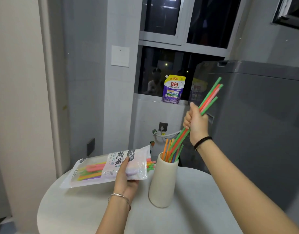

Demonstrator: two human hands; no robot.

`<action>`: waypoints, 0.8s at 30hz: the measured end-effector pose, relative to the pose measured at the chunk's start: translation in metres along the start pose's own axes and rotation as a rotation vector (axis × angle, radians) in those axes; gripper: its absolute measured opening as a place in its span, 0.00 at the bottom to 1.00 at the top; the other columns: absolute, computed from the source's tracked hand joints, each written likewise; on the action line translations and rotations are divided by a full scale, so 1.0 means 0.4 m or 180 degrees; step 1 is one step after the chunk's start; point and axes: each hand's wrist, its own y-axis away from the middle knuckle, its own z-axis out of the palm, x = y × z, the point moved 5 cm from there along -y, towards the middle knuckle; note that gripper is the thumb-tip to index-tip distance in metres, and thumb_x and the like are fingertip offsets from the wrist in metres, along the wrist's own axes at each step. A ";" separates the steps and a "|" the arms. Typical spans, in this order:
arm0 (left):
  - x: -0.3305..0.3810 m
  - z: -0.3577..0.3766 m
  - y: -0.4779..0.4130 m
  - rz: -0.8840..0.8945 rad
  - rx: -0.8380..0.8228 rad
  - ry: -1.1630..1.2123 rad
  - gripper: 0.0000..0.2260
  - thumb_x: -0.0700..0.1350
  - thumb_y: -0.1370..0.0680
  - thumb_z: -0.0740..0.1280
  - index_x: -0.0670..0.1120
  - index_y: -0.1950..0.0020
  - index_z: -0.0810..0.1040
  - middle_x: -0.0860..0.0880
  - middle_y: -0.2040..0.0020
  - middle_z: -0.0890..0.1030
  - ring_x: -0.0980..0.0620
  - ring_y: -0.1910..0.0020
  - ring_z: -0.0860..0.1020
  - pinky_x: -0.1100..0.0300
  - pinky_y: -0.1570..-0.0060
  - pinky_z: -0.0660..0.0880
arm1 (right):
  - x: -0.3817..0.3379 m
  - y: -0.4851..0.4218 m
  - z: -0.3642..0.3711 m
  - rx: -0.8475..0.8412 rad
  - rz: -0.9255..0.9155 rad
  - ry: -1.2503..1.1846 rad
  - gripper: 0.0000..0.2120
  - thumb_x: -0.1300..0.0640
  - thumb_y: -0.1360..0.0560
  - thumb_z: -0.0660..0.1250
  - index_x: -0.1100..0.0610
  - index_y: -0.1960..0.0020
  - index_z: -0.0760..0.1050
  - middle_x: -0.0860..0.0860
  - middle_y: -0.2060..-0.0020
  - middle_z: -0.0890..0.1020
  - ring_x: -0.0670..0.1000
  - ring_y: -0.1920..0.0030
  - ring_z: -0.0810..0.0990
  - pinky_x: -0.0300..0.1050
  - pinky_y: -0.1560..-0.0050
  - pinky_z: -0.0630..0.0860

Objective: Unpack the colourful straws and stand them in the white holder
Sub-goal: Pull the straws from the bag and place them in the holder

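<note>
My left hand [124, 179] grips the straw packet [94, 169] from below and holds it level above the round table, its open end facing right with straw tips poking out. The white holder [162, 183] stands upright just right of the packet, with several orange, green and blue straws in it. My right hand [196, 122] is fisted around a bunch of green, pink and orange straws [210, 95], held slanted above the holder. Their lower ends reach down into the holder's mouth.
The round white table [77, 208] carries the holder. A grey washing machine [263, 124] stands close on the right. A purple detergent pouch [174, 89] leans on the window sill behind. A white hose [169, 134] and a wall socket are behind the holder.
</note>
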 end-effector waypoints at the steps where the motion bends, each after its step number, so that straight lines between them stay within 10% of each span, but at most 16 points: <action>1: 0.001 -0.001 -0.002 -0.0002 -0.0013 -0.0039 0.03 0.41 0.23 0.66 0.46 0.51 0.77 0.50 0.66 0.86 0.55 0.69 0.84 0.59 0.68 0.80 | 0.020 0.002 0.007 -0.0058 0.0054 0.0114 0.21 0.54 0.22 0.60 0.53 0.72 0.61 0.45 0.82 0.62 0.44 0.81 0.59 0.36 0.79 0.58; 14: 0.010 -0.009 -0.007 -0.0046 -0.0046 -0.0097 0.04 0.42 0.25 0.67 0.45 0.51 0.78 0.48 0.64 0.86 0.48 0.55 0.80 0.47 0.39 0.72 | 0.141 0.021 0.003 -0.0396 0.0122 0.1054 0.12 0.57 0.22 0.61 0.58 0.64 0.73 0.51 0.69 0.80 0.47 0.66 0.80 0.36 0.62 0.78; 21: -0.006 0.001 0.007 0.0020 -0.0251 -0.0212 0.09 0.43 0.24 0.67 0.47 0.44 0.78 0.50 0.60 0.86 0.53 0.63 0.85 0.57 0.66 0.80 | 0.081 0.149 -0.010 0.0145 -0.0818 0.0513 0.07 0.60 0.22 0.61 0.55 0.57 0.76 0.49 0.57 0.83 0.40 0.56 0.81 0.29 0.56 0.75; 24: -0.005 0.004 0.021 0.0234 -0.0259 -0.0417 0.11 0.44 0.24 0.68 0.48 0.43 0.78 0.51 0.55 0.86 0.55 0.59 0.85 0.56 0.60 0.80 | 0.172 0.252 -0.011 0.0322 -0.0266 -0.0120 0.10 0.59 0.20 0.59 0.55 0.55 0.78 0.51 0.54 0.83 0.46 0.51 0.82 0.36 0.50 0.76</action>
